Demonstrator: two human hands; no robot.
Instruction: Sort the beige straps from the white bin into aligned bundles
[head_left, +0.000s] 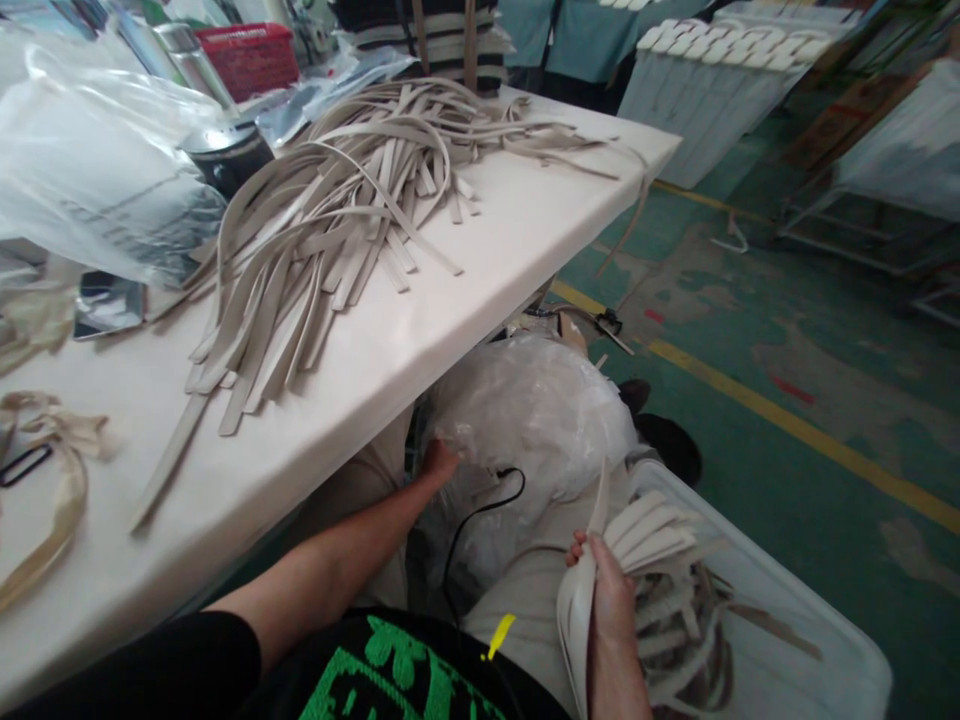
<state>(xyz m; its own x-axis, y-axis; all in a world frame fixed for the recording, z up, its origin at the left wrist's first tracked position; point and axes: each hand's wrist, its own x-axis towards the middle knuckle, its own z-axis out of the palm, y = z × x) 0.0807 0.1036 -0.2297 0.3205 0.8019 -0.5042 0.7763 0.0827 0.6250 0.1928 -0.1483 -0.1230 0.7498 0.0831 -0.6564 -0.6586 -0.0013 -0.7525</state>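
My right hand [611, 590] is closed around a bundle of pale, flat strips [576, 610], which bend down below the fist while one end sticks up above it. Below the table edge, my left hand [442, 458] reaches to a clear plastic bag [532, 400] by my lap; its fingers are blurred and partly hidden, so its grip does not show. Right beside my right hand stands a white plastic bin [810, 640] with more strips [682, 640] in it. A large heap of beige strips [300, 270] lies across the white table [420, 340].
A cup [229, 160], a steel flask [195, 65], a red basket [247, 60] and a filled plastic bag [90, 150] stand at the table's back left. Beige straps [67, 480] lie at the left. Behind the table's far corner is a large white bin [705, 95].
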